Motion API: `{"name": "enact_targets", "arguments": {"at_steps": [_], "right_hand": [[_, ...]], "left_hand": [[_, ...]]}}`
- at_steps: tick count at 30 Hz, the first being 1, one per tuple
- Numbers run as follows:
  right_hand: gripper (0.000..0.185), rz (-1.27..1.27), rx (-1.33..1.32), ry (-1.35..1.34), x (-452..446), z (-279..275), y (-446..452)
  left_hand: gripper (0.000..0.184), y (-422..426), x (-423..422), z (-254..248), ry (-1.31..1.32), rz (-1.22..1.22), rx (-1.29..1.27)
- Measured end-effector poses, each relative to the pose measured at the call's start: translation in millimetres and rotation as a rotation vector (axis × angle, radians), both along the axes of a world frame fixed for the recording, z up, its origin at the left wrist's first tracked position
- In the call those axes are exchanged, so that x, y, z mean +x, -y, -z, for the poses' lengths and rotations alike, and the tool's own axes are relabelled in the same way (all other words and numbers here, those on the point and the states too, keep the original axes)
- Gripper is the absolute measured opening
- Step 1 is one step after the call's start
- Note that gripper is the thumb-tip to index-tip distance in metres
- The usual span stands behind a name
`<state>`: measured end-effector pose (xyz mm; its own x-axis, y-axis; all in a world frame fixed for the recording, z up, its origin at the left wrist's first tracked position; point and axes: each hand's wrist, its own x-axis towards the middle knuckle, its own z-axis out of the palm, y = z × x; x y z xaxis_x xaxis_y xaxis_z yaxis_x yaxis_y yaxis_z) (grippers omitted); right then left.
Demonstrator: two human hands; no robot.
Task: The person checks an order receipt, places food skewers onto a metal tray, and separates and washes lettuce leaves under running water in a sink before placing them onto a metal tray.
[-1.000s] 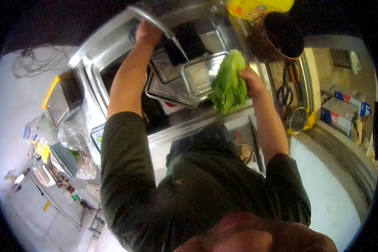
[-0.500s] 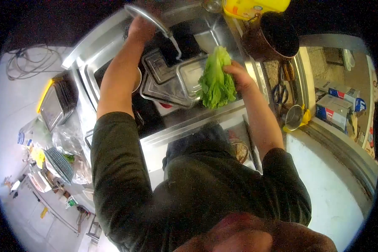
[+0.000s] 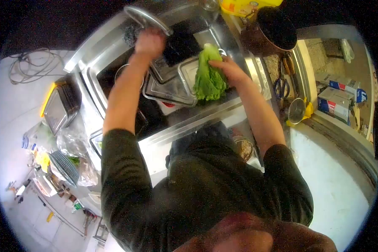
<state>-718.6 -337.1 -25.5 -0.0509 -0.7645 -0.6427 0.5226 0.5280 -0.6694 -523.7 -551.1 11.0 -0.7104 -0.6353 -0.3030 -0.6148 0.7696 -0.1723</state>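
My right hand (image 3: 229, 70) is closed round a head of green leafy lettuce (image 3: 210, 77), its pale stem end up and its leaves hanging down over the sink (image 3: 172, 119). Beneath the tap (image 3: 149, 20), my left hand (image 3: 150, 42) is smeared by motion, so its fingers cannot be made out. Clear rectangular containers or lids (image 3: 170, 90) lie in the sink, left of the lettuce. A round rim (image 3: 122, 74) shows partly behind my left forearm.
A dark pot (image 3: 277, 31) and a yellow container (image 3: 250, 6) stand at the back right. Scissors (image 3: 281, 87) and a small metal strainer or ladle (image 3: 297, 111) lie along the right side. Stacked dark trays (image 3: 62, 108) and plastic bags (image 3: 73, 140) are at the left.
My left hand has come from behind the tap to below it. The thin stream at the spout no longer shows. The lettuce in my right hand has shifted slightly left.
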Motion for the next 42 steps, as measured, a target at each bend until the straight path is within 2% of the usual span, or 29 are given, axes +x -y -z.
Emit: {"name": "enact_targets", "arguments": {"at_steps": [1, 2, 3, 4, 5, 6, 7, 9, 12, 15, 19, 22, 25, 26, 29, 30, 33, 36, 39, 40, 42], "right_hand": [[0.060, -0.022, 0.000, -0.044, 6, -2, 5], [0.059, -0.048, 0.002, -0.087, 14, -6, 12], [0.058, -0.079, 0.003, -0.133, 24, -10, 20], [0.054, -0.067, -0.166, -0.130, 37, -21, 21], [0.052, -0.066, -0.116, -0.125, 46, -20, 25], [0.050, -0.070, -0.067, -0.124, 56, -18, 32], [0.047, -0.077, -0.016, -0.124, 66, -17, 37], [0.051, -0.202, -0.002, -0.281, 86, -21, 44], [0.056, -0.359, 0.002, -0.526, 109, -28, 49], [0.056, -0.459, -0.050, -0.287, 130, -36, 53], [0.049, -0.371, -0.035, -0.095, 159, -52, 47], [0.049, -0.381, -0.046, -0.054, 167, -54, 49], [0.049, -0.375, -0.029, -0.102, 176, -56, 46], [0.050, -0.370, -0.018, -0.138, 179, -58, 45], [0.050, -0.370, 0.004, -0.165, 193, -68, 43], [0.050, -0.375, 0.000, -0.172, 195, -67, 42], [0.050, -0.399, -0.014, -0.170, 194, -59, 45], [0.050, -0.444, -0.049, -0.164, 194, -54, 46], [0.050, -0.476, -0.109, -0.217, 199, -70, 47], [0.050, -0.499, -0.136, -0.219, 199, -73, 48], [0.049, -0.547, -0.171, -0.261, 200, -76, 47]], "left_hand": [[0.030, -26, 3, -6, -0.213, -0.285, 0.333], [0.035, -54, 17, 11, -0.580, -0.399, 0.518], [0.040, -83, 26, 27, -0.828, -0.501, 0.758], [0.048, -109, 35, 38, -0.921, -0.543, 0.823], [0.058, -135, 35, 11, -0.963, -0.721, 0.953], [0.065, -149, 43, 27, -1.019, -0.712, 0.945], [0.066, -158, 48, 21, -1.101, -0.825, 0.974], [0.070, -161, 74, 41, -1.342, -1.028, 1.367], [0.053, -167, 103, 24, -1.638, -1.381, 1.540], [0.049, -173, 127, -1, -1.773, -1.367, 1.596], [0.050, -177, 148, -10, -1.894, -1.307, 1.588], [0.059, -177, 163, 5, -1.892, -1.127, 1.532], [0.075, -180, 186, 3, -1.640, -0.825, 1.177], [0.078, -184, 197, -3, -1.424, -0.814, 0.989], [0.068, -191, 214, 4, -1.272, -0.722, 0.800], [0.056, -196, 217, -2, -1.279, -0.700, 0.716], [0.046, -196, 228, -34, -1.139, -0.881, 0.979], [0.033, -195, 231, -14, -1.213, -0.890, 1.034], [0.019, -198, 234, 10, -1.497, -0.902, 1.009], [0.012, -196, 237, 12, -1.570, -0.854, 1.071], [0.009, -194, 243, 20, -1.702, -0.958, 1.302]]}}
